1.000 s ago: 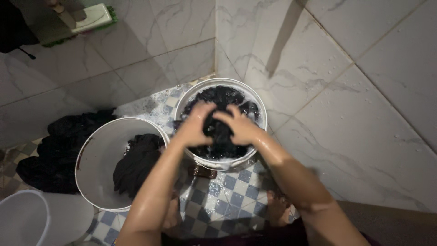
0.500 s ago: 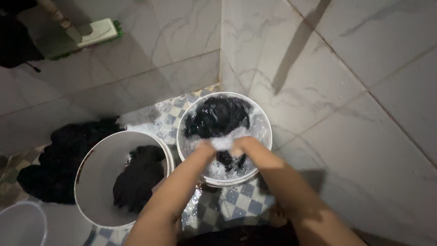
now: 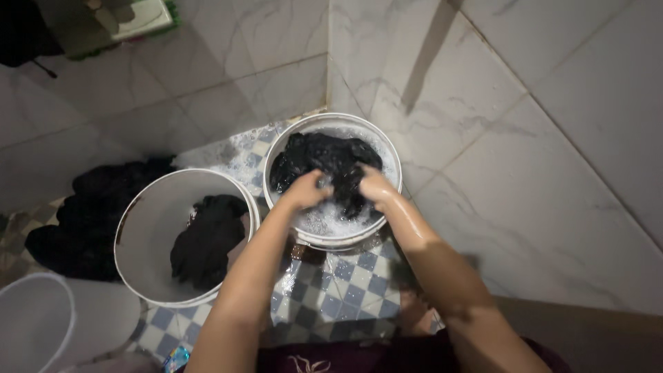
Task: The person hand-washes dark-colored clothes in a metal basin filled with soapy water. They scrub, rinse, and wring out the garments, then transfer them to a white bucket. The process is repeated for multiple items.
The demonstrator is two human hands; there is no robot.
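A white bucket (image 3: 381,141) of soapy water stands in the tiled corner with a wet black garment (image 3: 314,155) in it. My left hand (image 3: 305,188) and my right hand (image 3: 376,188) are both inside the bucket, closed on bunched folds of that garment just above the foam. Both forearms are wet. To the left stands a second white bucket (image 3: 148,214) holding another dark piece of clothing (image 3: 204,242).
A heap of dark clothes (image 3: 90,214) lies on the floor at left. A pale basin (image 3: 34,321) sits at the lower left corner. Marble-look wall tiles close in behind and on the right. The floor has blue-and-white checked tiles (image 3: 345,290). A green-bristled brush (image 3: 141,17) leans at top left.
My hands went from the near foamy edge of the bucket back up onto the garment's middle, rubbing it. The view has shifted slightly.
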